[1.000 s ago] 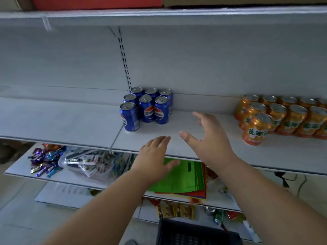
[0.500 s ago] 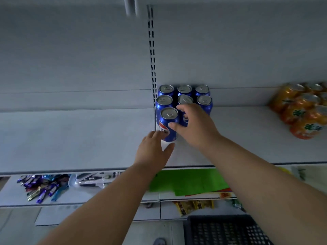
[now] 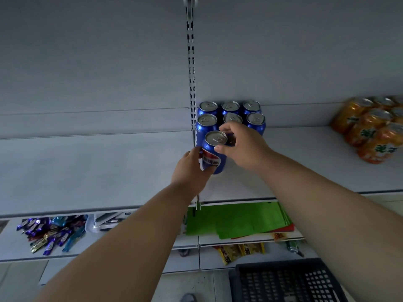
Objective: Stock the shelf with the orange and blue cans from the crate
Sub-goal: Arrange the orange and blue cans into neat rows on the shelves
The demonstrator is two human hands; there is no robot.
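Front blue can [image 3: 213, 152] upright on shelf [image 3: 98, 171], just ahead of six-can blue cluster [image 3: 231, 115]. Left hand [image 3: 192, 171] fingers curled onto can's left side; right hand [image 3: 244, 147] thumb and fingers pinching its top rim. Orange cans [image 3: 370, 129] far right. Dark crate [image 3: 283, 282] below.

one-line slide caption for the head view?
Both hands, left hand and right hand, grip the front blue soda can on the grey metal shelf.
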